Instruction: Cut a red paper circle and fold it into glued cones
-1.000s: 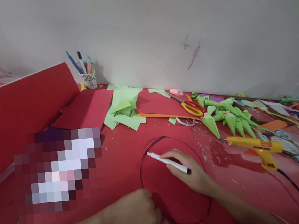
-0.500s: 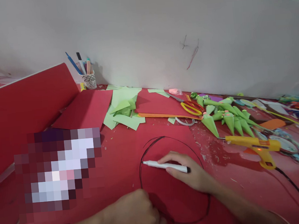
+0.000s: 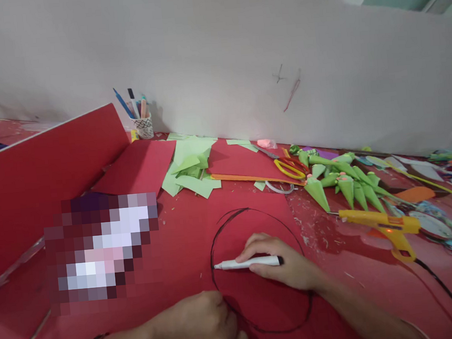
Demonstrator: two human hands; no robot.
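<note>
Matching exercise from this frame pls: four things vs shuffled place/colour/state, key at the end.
Column 1
1. white marker
2. hot glue gun
3. patterned cup
4. paper cones

Column 2
A. upright, with pens standing in it
B. green, piled together
C. in the grip of the right hand
D. yellow, with a black cord running from its handle

Pairs: 1-C, 2-D, 3-A, 4-B
</note>
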